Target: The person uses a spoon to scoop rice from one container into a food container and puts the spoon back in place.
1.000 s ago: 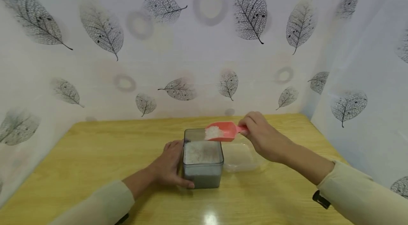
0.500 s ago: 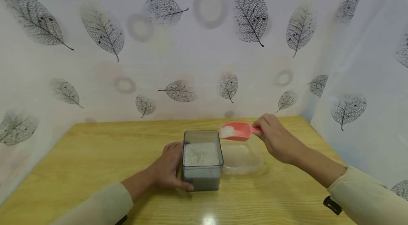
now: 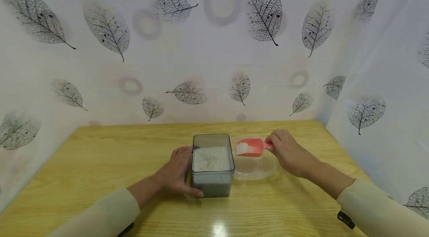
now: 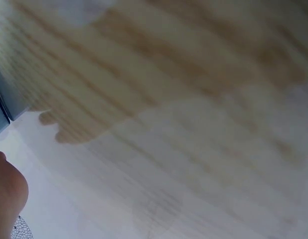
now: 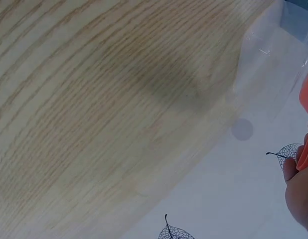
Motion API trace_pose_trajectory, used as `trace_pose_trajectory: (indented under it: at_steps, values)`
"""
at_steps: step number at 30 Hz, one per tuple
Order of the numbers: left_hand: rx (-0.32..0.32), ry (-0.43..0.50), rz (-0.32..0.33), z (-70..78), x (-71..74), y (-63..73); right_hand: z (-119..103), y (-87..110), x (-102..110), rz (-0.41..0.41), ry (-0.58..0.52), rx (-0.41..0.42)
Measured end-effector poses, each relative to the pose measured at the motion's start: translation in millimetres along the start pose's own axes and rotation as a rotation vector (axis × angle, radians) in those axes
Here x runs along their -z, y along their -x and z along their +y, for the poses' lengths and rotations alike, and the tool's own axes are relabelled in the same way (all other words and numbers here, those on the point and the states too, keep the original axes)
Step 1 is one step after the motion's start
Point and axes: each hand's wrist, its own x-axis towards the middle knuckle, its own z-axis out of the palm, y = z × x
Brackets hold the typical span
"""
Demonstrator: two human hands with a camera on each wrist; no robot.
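Note:
My right hand [image 3: 293, 154] grips the handle of a pink scoop [image 3: 257, 147] bearing a small heap of white, rice-like grains [image 3: 244, 148]. The scoop hovers over a clear, shallow plastic container [image 3: 256, 173], nearly level. Just left of that stands a tall grey see-through bin [image 3: 213, 185], part filled with the same white grains [image 3: 212, 159]. My left hand [image 3: 175, 173] holds the bin's left side, its thumb round the front corner; the far fingertips are hidden. In the right wrist view, the scoop [image 5: 307, 94] and clear container [image 5: 266, 59] show at the right edge.
Everything stands on a yellow wood-grain table [image 3: 117, 162]. A pale curtain [image 3: 187, 54] printed with dark leaves hangs behind the table and along its sides. The bin and the clear container are side by side, close together.
My right hand has carried the loaded scoop rightward from above the bin's far right rim, then lowered it over the clear container. My left hand has stayed on the bin.

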Motion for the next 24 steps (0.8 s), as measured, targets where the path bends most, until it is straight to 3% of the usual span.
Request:
trace_pose_trajectory:
  at_steps: [6, 12, 19, 24]
  values:
    - [0.003, -0.008, 0.002, -0.1, -0.1, 2.2, 0.8, 3.2, -8.4, 0.018, 0.014, 0.05]
    - [-0.016, -0.012, 0.014, -0.2, -0.7, 3.0, 0.9, 5.6, -12.2, -0.037, 0.068, 0.062]
    - [0.006, -0.016, -0.015, -0.8, -1.5, 1.3, 2.5, 5.7, -8.6, -0.063, 0.109, 0.067]
    - [-0.008, -0.011, 0.0, 0.1, 0.6, 0.4, 4.7, 4.4, -4.7, -0.072, 0.124, 0.073]
